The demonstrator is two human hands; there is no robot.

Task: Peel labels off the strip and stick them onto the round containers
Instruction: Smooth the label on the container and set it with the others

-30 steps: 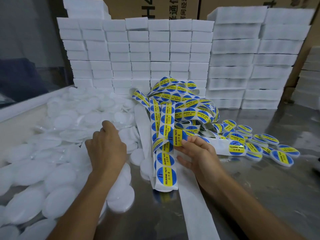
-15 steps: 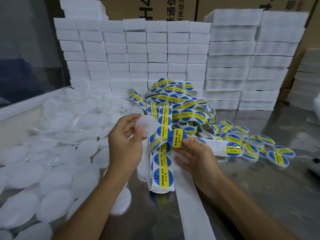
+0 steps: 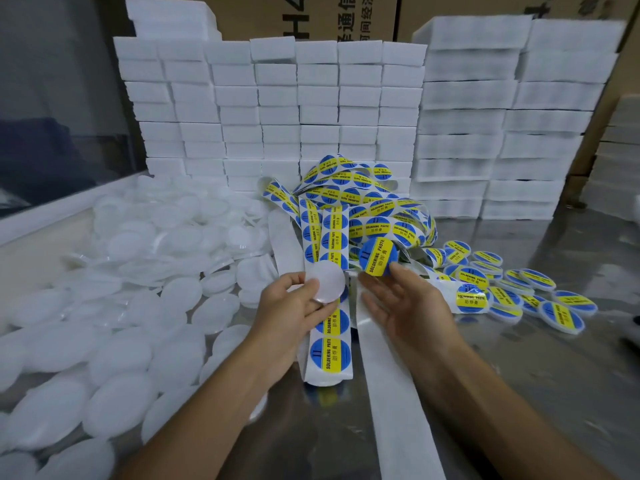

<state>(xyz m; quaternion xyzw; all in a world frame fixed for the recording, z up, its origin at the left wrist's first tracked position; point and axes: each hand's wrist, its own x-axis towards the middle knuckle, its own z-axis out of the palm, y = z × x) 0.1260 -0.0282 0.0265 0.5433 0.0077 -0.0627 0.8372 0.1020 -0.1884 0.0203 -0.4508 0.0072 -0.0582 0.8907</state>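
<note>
My left hand grips a plain white round container by its edge, held up over the label strip. My right hand pinches a peeled blue and yellow round label at its lower edge, lifted just right of the container. The strip of blue and yellow labels runs from a tangled heap down to the table in front of me. A bare white backing strip lies under my right forearm.
A big heap of unlabelled white containers fills the left of the steel table. Several labelled containers lie at the right. Stacks of white boxes and cardboard cartons stand behind.
My left hand picked a white container out of the heap and brought it to the centre. My right hand peeled a label off the strip and lifted it.
</note>
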